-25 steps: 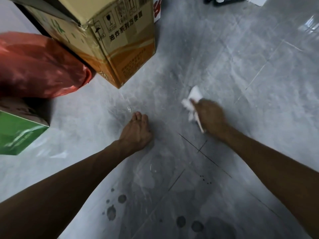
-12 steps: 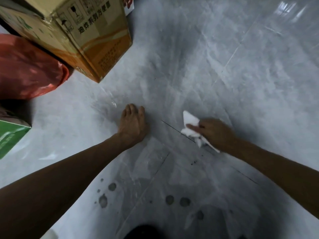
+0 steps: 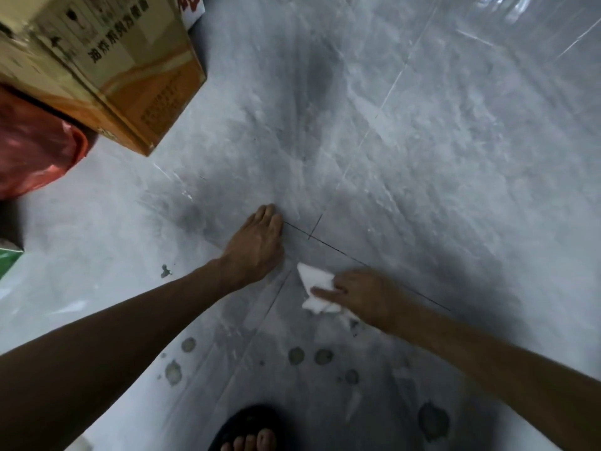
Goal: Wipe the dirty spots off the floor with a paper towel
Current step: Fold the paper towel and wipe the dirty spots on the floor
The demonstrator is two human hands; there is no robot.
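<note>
My right hand (image 3: 364, 292) holds a crumpled white paper towel (image 3: 314, 284) against the grey tiled floor (image 3: 422, 157), index finger stretched over it. My left hand (image 3: 257, 245) rests flat on the floor just left of the towel, fingers together. Several dark round spots (image 3: 296, 355) lie on the tiles nearer to me, below both hands. A larger dark spot (image 3: 432, 419) sits at lower right and a small one (image 3: 166, 271) left of my left forearm.
A cardboard box (image 3: 130, 70) stands at upper left, with a red plastic bag (image 3: 35, 148) beside it and a green box edge (image 3: 8, 258) at the left border. My foot in a black sandal (image 3: 250, 431) shows at the bottom edge.
My right hand has dragged the paper towel toward me and to the left, close to my left hand. The view has tilted down, so more spots and my foot now show.
</note>
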